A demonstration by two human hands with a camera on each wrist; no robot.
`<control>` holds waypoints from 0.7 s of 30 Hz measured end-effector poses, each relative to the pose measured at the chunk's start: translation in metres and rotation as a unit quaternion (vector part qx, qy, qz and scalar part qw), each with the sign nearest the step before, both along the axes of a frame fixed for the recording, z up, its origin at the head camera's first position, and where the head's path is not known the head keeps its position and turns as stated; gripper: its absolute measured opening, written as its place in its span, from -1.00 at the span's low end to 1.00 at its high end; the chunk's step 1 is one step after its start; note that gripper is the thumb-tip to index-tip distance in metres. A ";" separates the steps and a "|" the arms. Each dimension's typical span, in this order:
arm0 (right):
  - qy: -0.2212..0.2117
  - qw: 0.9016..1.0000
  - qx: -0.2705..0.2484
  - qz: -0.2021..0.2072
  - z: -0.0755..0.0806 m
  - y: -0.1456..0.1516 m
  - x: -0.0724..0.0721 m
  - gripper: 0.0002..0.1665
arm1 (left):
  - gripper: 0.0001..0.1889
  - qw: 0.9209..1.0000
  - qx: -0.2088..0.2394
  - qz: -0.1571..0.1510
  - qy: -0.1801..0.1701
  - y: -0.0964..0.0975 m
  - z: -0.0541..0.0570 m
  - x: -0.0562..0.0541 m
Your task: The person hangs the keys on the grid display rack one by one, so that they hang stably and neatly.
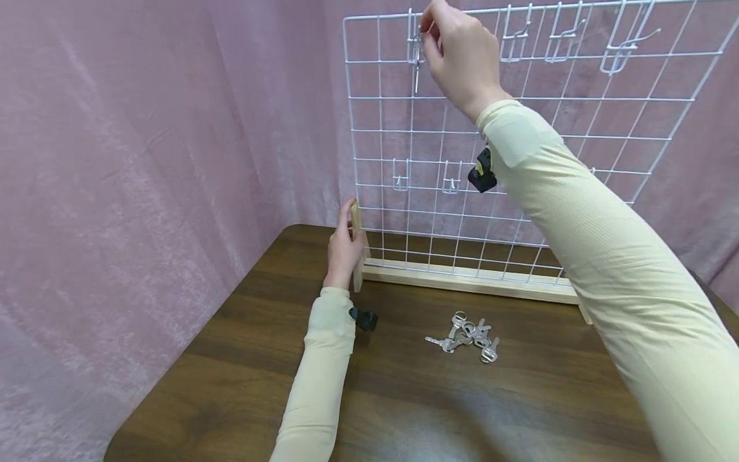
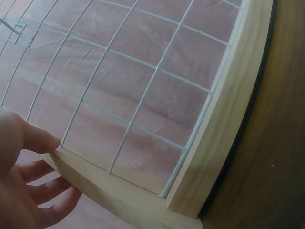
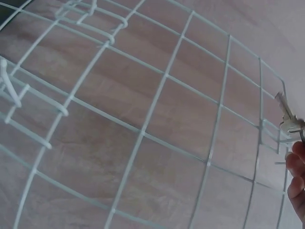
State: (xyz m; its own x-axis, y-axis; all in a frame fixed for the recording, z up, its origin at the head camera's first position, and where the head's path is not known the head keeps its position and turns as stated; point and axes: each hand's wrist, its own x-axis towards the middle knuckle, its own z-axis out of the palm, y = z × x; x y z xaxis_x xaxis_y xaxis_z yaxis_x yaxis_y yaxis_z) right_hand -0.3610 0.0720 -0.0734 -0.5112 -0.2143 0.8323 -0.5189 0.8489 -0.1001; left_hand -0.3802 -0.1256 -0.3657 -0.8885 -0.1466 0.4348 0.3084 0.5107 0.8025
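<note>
My right hand (image 1: pixel 462 54) is raised to the top left of a white wire grid (image 1: pixel 349 97), pinching a key (image 1: pixel 417 70) by its small ring. Blade downward, the key hangs beside the upper left hook (image 1: pixel 413 40). The right wrist view shows the same key (image 3: pixel 288 117) close to that hook, with fingertips at its ring; whether the ring is around the hook I cannot tell. Low down, my left hand (image 1: pixel 343 250) grips the wooden side foot (image 1: pixel 357 276) of the grid's stand. Thumb and fingers lie on either side of the wood (image 2: pixel 114 195).
Several loose keys with rings (image 1: pixel 462 337) lie in a pile on the brown table (image 1: pixel 392 398) before the stand. More white hooks (image 1: pixel 512 58) hang along the top, and two smaller hooks (image 1: pixel 400 183) sit lower left. A pink curtain (image 1: pixel 173 160) stands behind.
</note>
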 end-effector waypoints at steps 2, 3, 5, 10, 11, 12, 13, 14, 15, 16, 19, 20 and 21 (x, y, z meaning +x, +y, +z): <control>0.000 1.000 -0.009 0.003 -0.002 0.000 -0.001 -0.68 | -0.28 1.000 -0.001 0.001 -0.003 0.000 0.000 0.000; -0.002 1.000 -0.013 0.002 -0.003 0.000 -0.002 -0.69 | -0.28 1.000 -0.002 0.002 -0.005 0.000 0.000 0.001; -0.007 1.000 -0.021 0.000 -0.004 -0.001 -0.003 -0.70 | -0.28 1.000 -0.003 0.001 -0.006 0.000 0.000 0.001; -0.027 0.999 -0.034 -0.008 -0.003 -0.003 -0.006 -0.72 | -0.29 1.000 -0.006 0.002 -0.003 -0.001 0.000 0.001; -0.030 0.999 -0.034 -0.010 -0.002 -0.003 -0.006 -0.72 | -0.29 1.000 -0.006 0.002 -0.002 -0.001 0.001 0.001; -0.033 0.999 -0.033 -0.012 -0.002 -0.004 -0.007 -0.72 | -0.29 1.000 -0.006 0.002 -0.001 -0.001 0.001 0.001; -0.035 0.999 -0.034 -0.013 -0.001 -0.004 -0.007 -0.72 | -0.30 1.000 -0.006 0.001 0.000 -0.001 0.001 0.001; -0.040 0.998 -0.034 -0.016 -0.001 -0.004 -0.007 -0.72 | -0.29 1.000 -0.005 0.001 0.000 -0.001 0.001 0.001; -0.042 0.998 -0.033 -0.017 0.000 -0.003 -0.007 -0.72 | -0.29 1.000 -0.004 0.001 0.001 0.000 0.001 0.001; -0.044 0.998 -0.032 -0.018 0.001 -0.003 -0.007 -0.72 | -0.29 1.000 -0.003 0.000 0.000 0.000 0.002 0.001; -0.052 0.998 -0.028 -0.022 0.002 -0.002 -0.007 -0.70 | -0.28 1.000 -0.002 0.001 -0.003 -0.001 0.002 0.000; -0.055 0.998 -0.024 -0.025 0.003 -0.002 -0.007 -0.69 | -0.28 1.000 -0.003 0.002 -0.004 -0.001 0.002 0.000; -0.057 0.998 -0.019 -0.025 0.003 -0.001 -0.006 -0.68 | -0.28 1.000 -0.004 0.002 -0.005 -0.001 0.002 -0.001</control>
